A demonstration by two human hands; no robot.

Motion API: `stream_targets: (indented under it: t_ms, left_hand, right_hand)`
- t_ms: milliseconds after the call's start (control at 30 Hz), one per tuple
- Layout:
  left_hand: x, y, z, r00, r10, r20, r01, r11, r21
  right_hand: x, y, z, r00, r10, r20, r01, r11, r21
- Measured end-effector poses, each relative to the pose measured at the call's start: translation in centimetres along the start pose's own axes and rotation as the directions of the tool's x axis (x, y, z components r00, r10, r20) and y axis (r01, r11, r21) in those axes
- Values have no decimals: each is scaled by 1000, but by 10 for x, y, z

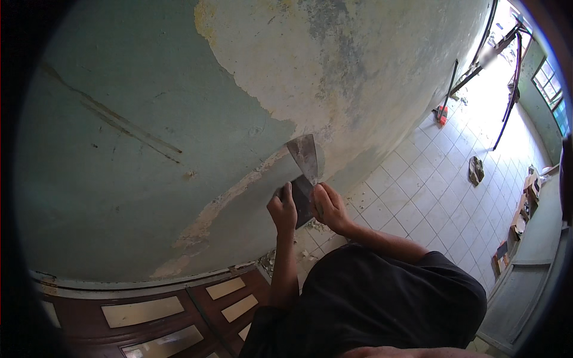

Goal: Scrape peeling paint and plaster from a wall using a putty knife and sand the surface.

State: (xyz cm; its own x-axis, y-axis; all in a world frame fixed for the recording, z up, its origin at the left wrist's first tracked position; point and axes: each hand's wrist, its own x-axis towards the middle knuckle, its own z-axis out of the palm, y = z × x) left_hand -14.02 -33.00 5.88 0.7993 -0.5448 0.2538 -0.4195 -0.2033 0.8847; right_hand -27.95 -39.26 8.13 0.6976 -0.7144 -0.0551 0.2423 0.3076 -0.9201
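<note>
My right hand (330,208) grips the handle of a broad scraper (306,154), a putty knife with a flaring, smudged metal blade. Its blade points up towards the peeled paint edge on the wall; whether it touches the plaster I cannot tell. My left hand (283,209) holds a dark flat rectangular plate (302,203) by its near edge, just below the blade. Before me stands a wall with green paint (134,179) on the left and bare, mottled plaster (286,76) above. A narrow stripped band (215,208) runs down towards the lower left.
Paint flakes (320,226) lie on the tiled floor (403,192) along the wall's foot. A brown door with pale panels (188,291) is at lower left. Rightwards are a crumpled cloth (476,171), a red broom head (442,115), dark poles (515,85) and cardboard pieces (521,215).
</note>
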Motion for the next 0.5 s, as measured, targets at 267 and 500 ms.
stream_targets:
  t_ms: [267, 500]
  left_hand:
    - [28, 70, -3, 989, 144, 42, -137, 982, -130]
    - [30, 67, 6, 990, 100, 96, -93, 992, -81]
  right_hand:
    - [0, 12, 13, 1000, -7, -12, 8, 999, 53]
    - [5, 1, 3, 1000, 0, -6, 0, 999, -51]
